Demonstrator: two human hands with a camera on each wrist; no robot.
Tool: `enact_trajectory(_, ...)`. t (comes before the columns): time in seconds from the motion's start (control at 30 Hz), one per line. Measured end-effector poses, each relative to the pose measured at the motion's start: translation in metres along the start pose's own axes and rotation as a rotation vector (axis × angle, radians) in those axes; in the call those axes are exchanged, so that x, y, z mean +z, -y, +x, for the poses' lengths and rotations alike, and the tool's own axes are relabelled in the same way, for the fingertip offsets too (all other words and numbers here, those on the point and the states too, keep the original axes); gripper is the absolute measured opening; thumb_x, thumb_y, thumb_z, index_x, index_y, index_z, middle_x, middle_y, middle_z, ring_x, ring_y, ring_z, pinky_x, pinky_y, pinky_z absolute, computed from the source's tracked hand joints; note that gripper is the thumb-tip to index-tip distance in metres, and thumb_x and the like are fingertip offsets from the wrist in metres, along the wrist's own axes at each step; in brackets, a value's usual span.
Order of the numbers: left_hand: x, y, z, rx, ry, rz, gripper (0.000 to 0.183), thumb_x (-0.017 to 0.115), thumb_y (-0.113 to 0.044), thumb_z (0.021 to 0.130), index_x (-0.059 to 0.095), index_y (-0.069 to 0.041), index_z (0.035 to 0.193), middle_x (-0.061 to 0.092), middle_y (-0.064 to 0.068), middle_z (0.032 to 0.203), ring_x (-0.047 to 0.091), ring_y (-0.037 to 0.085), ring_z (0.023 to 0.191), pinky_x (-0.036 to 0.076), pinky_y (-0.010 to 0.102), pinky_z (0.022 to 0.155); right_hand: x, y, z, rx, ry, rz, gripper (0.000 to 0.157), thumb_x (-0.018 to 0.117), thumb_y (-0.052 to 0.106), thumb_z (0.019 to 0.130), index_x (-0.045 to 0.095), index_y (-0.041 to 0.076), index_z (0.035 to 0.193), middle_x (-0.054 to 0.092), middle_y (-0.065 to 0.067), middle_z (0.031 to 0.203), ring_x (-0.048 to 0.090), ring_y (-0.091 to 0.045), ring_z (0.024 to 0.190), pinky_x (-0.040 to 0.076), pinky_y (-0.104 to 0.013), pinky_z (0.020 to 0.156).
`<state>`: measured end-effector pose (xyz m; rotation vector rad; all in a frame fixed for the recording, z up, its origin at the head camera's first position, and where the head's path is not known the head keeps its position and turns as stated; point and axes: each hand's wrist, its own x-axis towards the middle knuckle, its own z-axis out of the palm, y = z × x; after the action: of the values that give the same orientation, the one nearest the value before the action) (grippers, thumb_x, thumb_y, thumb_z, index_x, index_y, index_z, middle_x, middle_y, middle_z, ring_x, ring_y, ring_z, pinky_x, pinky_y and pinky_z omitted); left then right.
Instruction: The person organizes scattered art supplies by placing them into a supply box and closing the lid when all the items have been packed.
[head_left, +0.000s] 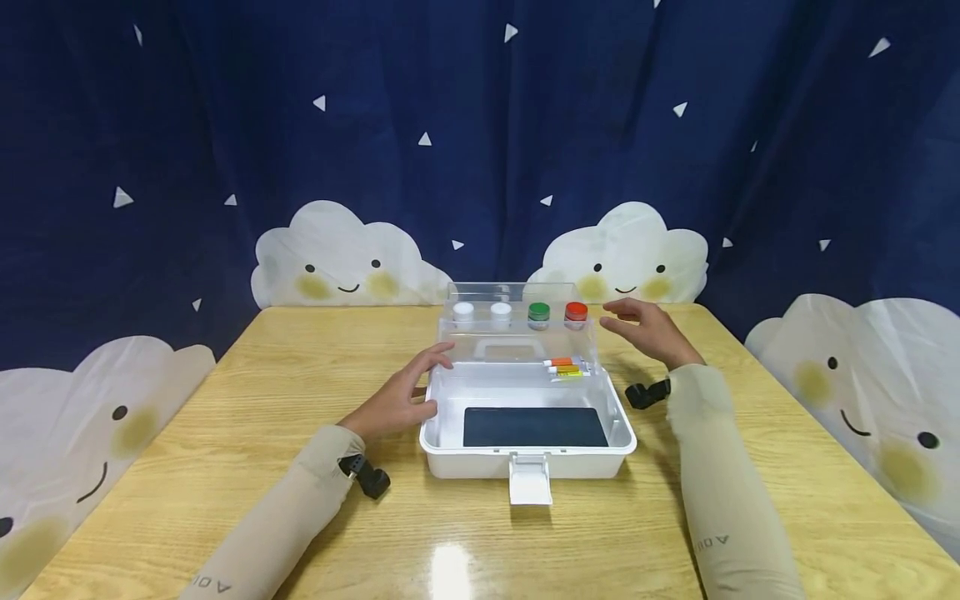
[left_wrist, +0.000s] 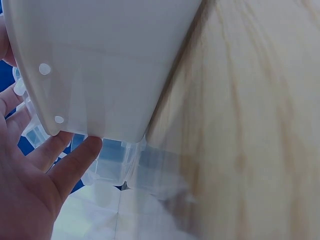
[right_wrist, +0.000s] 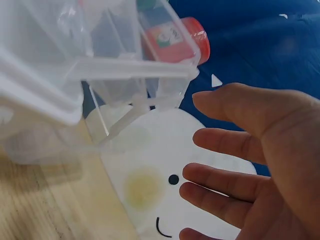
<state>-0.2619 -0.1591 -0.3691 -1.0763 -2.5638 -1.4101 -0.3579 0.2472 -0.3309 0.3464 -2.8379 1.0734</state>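
Note:
A white plastic storage box [head_left: 453,462] stands open on the table, its front latch [head_left: 530,481] hanging down. Clear fold-out trays [head_left: 461,346] rise at its back. Two white-lidded jars [head_left: 463,312], a green-lidded jar [head_left: 538,315] and a red-lidded jar [head_left: 576,314] line the upper tray. Small orange and yellow tubes [head_left: 567,368] lie lower down at the right. My left hand [head_left: 397,400] grips the box's left end, with fingertips on the wall's edge in the left wrist view. Fingers spread, my right hand [head_left: 647,332] hovers empty just right of the red-lidded jar.
A dark flat rectangle [head_left: 535,427] lies in the bottom of the box. The wooden table [head_left: 330,358] extends on both sides. Behind it hangs a navy curtain [head_left: 480,150] with white triangles and smiling clouds. Each wrist wears a small black camera [head_left: 367,477].

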Motion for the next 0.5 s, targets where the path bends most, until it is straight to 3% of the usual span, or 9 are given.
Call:
enact_trajectory(0.2, 0.0, 0.0, 0.0, 0.004, 0.0, -0.001, 0.049, 0.054, 0.004, 0.076, 0.04, -0.008, 0.122, 0.017, 0.004, 0.149, 0.027, 0.032, 0.13, 0.041, 0.051, 0.092, 0.005, -0.015, 0.002, -0.005, 0.011, 0.058, 0.06, 0.055, 0.049, 0.083, 0.049, 0.007, 0.126, 0.047, -0.014, 0.129, 0.044, -0.033, 0.117, 0.04, -0.05, 0.093)
enact_trajectory(0.5, 0.0, -0.002, 0.0, -0.012, 0.001, 0.004, 0.049, 0.054, 0.005, 0.076, 0.04, -0.008, 0.122, 0.017, 0.003, 0.149, 0.026, 0.031, 0.13, 0.04, 0.051, 0.093, 0.015, -0.034, 0.006, 0.061, 0.049, 0.095, 0.07, 0.054, 0.059, 0.078, 0.048, 0.009, 0.126, 0.05, -0.016, 0.125, 0.047, -0.032, 0.113, 0.042, -0.048, 0.091)
